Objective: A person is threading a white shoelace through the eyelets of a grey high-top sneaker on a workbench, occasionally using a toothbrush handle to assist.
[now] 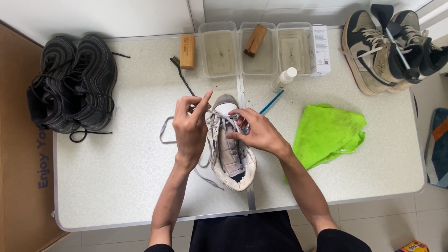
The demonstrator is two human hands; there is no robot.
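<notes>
Left hand [190,128] at frame centre, fingers pinched shut on the grey lace [164,133], drawing it up and left. Right hand [256,133] beside it, fingertips closed on the lace at the tongue of the grey shoe [231,154], which lies mid-counter [121,177], toe pointing up the frame. Done well, I'd say: hold the shoe steady, work one eyelet at a time, keep the tension even. Outward now: green cloth [329,133] at right, white bottle [283,79] and blue stick [271,102] above. A tall white box [320,49] with small grey print stands upper right beside three clear tubs [219,53]. Brown carton [21,163] with blue lettering runs down the left edge.
</notes>
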